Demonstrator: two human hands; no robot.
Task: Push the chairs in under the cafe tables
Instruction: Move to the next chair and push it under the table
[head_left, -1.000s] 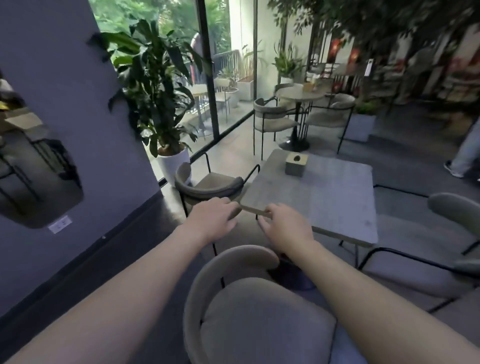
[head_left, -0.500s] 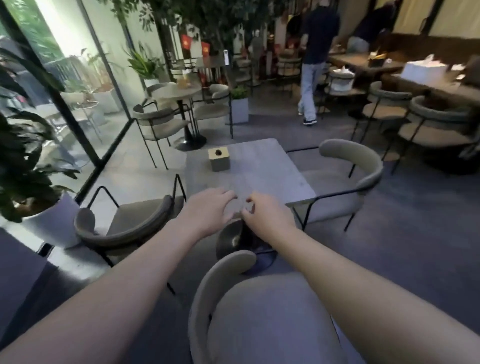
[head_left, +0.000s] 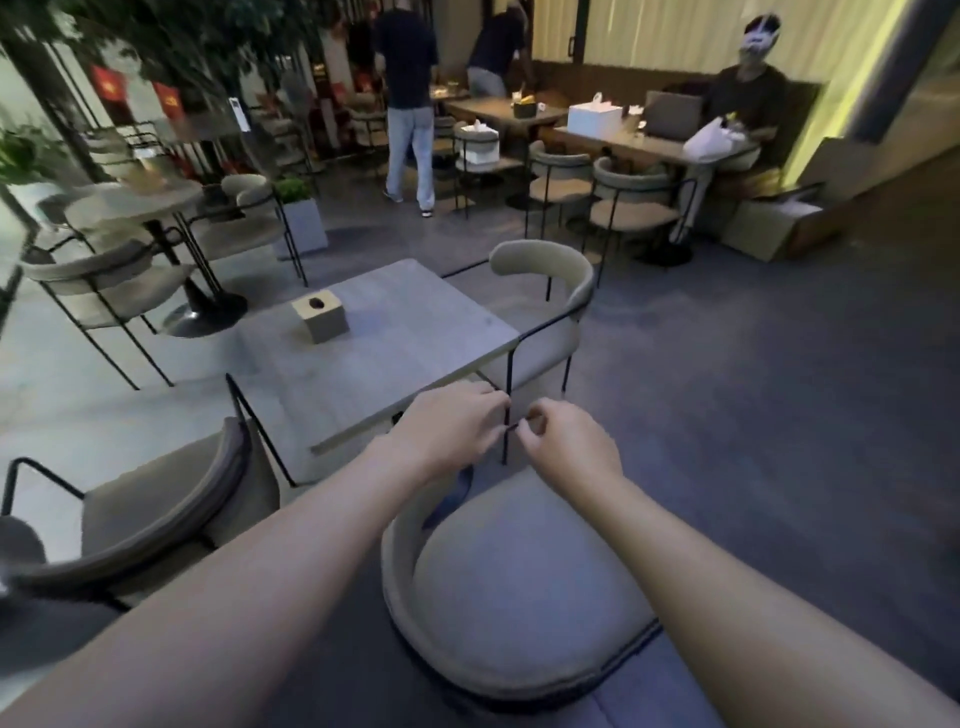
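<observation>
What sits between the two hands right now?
Head view: a thin black chair leg stands between left hand and right hand, dark floor behind.

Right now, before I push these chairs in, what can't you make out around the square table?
- Head view, square table: its base and near corner are hidden by the left hand and right hand.
- Head view, near chair: legs hidden beneath its seat.
- Head view, left chair: back cut off by the left frame edge and blurred.
- Head view, both hands: curled fingers; contact with anything is unclear.

A tissue box sits before a potted plant and white boxes.
</observation>
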